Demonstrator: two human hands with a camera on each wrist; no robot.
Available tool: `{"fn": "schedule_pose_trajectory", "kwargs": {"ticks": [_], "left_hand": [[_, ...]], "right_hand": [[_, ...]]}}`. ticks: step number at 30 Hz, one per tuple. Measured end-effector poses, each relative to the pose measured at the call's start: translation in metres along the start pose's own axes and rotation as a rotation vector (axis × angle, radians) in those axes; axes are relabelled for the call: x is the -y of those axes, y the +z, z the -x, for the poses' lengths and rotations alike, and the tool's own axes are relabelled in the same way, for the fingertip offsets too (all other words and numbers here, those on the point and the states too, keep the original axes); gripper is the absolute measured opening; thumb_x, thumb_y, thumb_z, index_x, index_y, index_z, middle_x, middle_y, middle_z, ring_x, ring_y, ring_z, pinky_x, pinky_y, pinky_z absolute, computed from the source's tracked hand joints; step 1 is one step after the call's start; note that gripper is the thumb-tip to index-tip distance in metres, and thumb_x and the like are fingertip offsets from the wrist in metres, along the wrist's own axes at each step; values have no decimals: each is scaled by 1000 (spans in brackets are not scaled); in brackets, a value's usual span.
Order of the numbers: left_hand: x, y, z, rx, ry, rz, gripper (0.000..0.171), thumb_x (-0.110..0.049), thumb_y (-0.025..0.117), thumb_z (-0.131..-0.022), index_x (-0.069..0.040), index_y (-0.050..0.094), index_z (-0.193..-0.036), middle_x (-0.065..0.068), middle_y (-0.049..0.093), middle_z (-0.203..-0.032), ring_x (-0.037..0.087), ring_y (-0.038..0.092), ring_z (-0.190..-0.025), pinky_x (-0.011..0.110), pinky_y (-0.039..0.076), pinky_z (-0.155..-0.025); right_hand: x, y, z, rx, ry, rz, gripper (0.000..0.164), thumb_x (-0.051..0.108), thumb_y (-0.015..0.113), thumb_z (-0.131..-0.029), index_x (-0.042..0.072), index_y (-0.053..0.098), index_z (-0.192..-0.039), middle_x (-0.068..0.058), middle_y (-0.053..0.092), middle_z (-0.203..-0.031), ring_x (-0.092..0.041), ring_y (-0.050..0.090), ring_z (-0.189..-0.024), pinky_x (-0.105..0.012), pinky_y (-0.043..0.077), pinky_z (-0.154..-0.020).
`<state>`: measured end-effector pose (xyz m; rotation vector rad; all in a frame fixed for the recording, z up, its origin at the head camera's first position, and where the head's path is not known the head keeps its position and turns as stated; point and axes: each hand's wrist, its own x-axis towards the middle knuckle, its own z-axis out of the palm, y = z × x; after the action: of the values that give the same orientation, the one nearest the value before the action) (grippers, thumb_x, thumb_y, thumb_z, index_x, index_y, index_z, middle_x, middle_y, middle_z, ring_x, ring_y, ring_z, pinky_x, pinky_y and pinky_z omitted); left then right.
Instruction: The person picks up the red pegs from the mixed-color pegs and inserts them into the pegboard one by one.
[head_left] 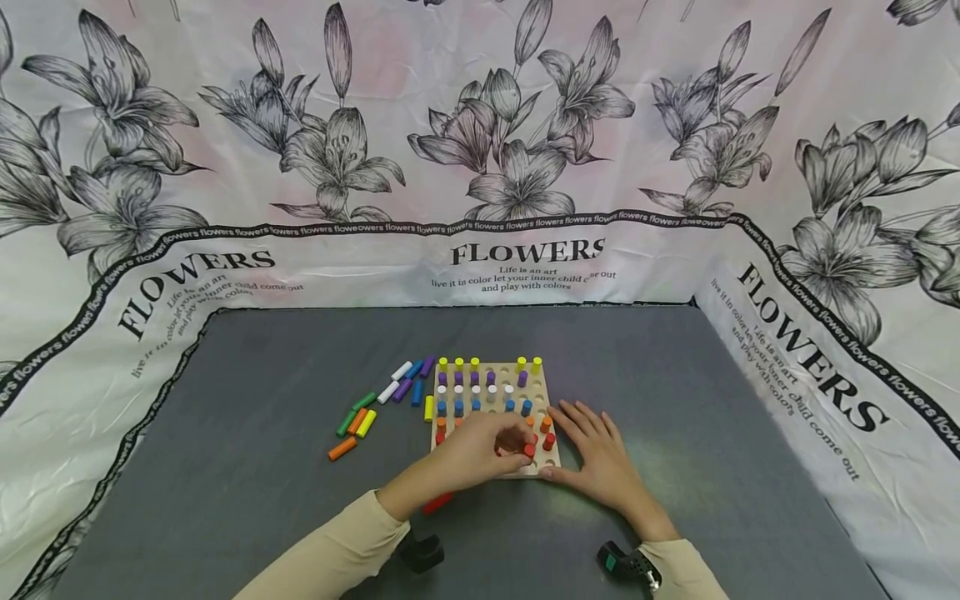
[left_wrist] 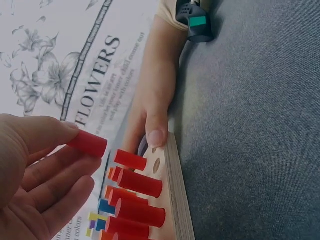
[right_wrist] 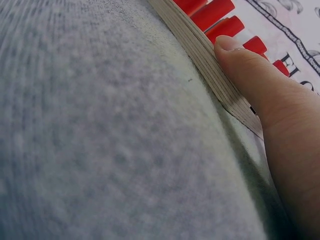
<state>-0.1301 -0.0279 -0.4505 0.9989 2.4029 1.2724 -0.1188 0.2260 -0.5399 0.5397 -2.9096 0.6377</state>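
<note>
Between the thumb and fingers of my left hand [head_left: 468, 450] is a red peg [left_wrist: 90, 143], pinched above the near right part of a wooden peg board [head_left: 539, 392]. Colored pegs stand upright in rows: yellow pegs [head_left: 459, 364] at the far side, then purple, white, blue, orange and red pegs [left_wrist: 141, 184] nearest me. My right hand [head_left: 600, 454] rests along the board's right side with fingers spread and fairly straight. Its thumb [right_wrist: 245, 65] touches the board's near right corner. In the head view, my left hand hides part of the near rows.
Loose pegs lie left of the board on the grey table [head_left: 247, 467], among them a green peg [head_left: 364, 401], an orange peg [head_left: 342, 448] and a white peg [head_left: 401, 371]. Some red pegs [head_left: 437, 503] lie by my left wrist. A flower-printed cloth [head_left: 360, 267] stands around the table.
</note>
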Motion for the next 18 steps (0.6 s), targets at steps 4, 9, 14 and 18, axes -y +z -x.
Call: {"fn": "schedule_pose_trajectory", "kwargs": {"ticks": [4, 9, 14, 18], "left_hand": [[-1, 0, -4, -8, -4, -21, 15, -16, 74, -89, -15, 66, -102, 0, 74, -100, 3, 69, -89, 26, 59, -78], [-1, 3, -7, -10, -8, -28, 14, -12, 74, -89, -14, 66, -100, 1, 74, -98, 5, 69, -88, 31, 60, -82], [1, 5, -9, -10, -34, -53, 14, -13, 74, -89, -15, 66, -100, -1, 74, -97, 3, 68, -87, 26, 59, -80], [3, 7, -9, -12, -51, -73, 14, -14, 74, -89, -15, 66, -101, -1, 74, -97, 3, 68, -87, 20, 57, -78]], "right_hand": [[0, -2, -1, 2, -1, 2, 92, 63, 73, -77, 30, 36, -154, -5, 36, -160, -35, 26, -150, -67, 13, -116], [0, -1, -1, 4, 2, 4, 92, 64, 72, -77, 30, 35, -154, -5, 36, -160, -35, 26, -150, -67, 13, -117], [0, -1, -2, 5, 4, 11, 92, 64, 72, -77, 31, 35, -154, -5, 36, -160, -35, 27, -150, -67, 13, -116], [1, -1, -1, 11, 7, 8, 93, 63, 73, -77, 31, 34, -154, -5, 36, -160, -35, 26, -150, -68, 13, -117]]}}
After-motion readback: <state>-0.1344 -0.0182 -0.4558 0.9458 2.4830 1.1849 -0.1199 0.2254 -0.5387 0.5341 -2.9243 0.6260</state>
